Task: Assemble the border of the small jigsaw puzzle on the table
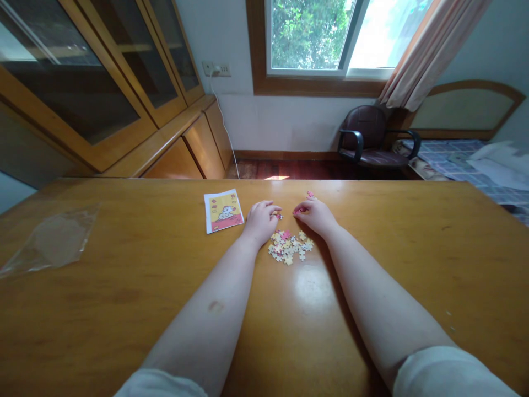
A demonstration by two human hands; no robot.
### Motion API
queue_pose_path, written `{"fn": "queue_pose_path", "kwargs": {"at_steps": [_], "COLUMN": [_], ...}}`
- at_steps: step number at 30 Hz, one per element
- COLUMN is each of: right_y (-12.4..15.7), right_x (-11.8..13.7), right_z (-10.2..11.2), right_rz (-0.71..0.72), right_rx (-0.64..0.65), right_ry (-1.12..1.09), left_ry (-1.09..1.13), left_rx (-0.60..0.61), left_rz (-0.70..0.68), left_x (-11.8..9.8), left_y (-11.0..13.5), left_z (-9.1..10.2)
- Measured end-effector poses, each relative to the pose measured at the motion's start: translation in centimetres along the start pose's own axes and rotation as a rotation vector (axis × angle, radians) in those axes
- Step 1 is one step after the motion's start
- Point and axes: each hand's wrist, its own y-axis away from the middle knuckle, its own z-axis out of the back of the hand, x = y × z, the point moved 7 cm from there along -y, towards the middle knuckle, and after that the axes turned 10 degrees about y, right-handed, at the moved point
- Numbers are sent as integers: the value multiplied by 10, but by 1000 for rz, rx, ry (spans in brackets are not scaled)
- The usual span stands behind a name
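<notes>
My left hand (pixel 260 220) rests over the table with its fingers stretched out and slightly apart. Under and beside its fingertips lie a few small jigsaw pieces (pixel 279 216), partly hidden by the hand. To the right, my right hand (pixel 317 216) has thumb and fingers closed around a pink jigsaw piece (pixel 301 210), mostly covered by the fingers. Just beyond that hand sits another bit of pink jigsaw (pixel 309 194). Between my forearms and nearer to me is a loose pile of jigsaw pieces (pixel 288 248), mostly pale yellow and white with some pink.
Left of my left hand lies a picture card (pixel 224 211) showing a white cartoon figure on yellow and pink. A clear plastic bag (pixel 58 240) is at the left of the wooden table (pixel 144 309). Beyond stand a cabinet (pixel 165 132) and an office chair (pixel 370 138).
</notes>
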Motion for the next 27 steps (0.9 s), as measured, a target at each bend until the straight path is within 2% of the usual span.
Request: {"fn": "queue_pose_path", "kwargs": {"at_steps": [5,17,19,23,27], "right_y": [-1,0,2,12,16], "right_x": [-6,-11,-1,29,38], "right_z": [-1,1,1,-12,-14], "right_rz": [-65,-93,-11,253,370], "right_rx": [11,-48,1,308,381], "right_ry": [7,6,-74,-251,-274], "left_ry": [9,26,31,38,41], "left_rx": [4,1,-4,-8,-12], "left_rz": [8,2,1,1,1], "left_x": [0,1,2,4,4], "left_y": [1,-1,-1,-1,-2], "left_z": [0,-1,-1,-1,-1]}}
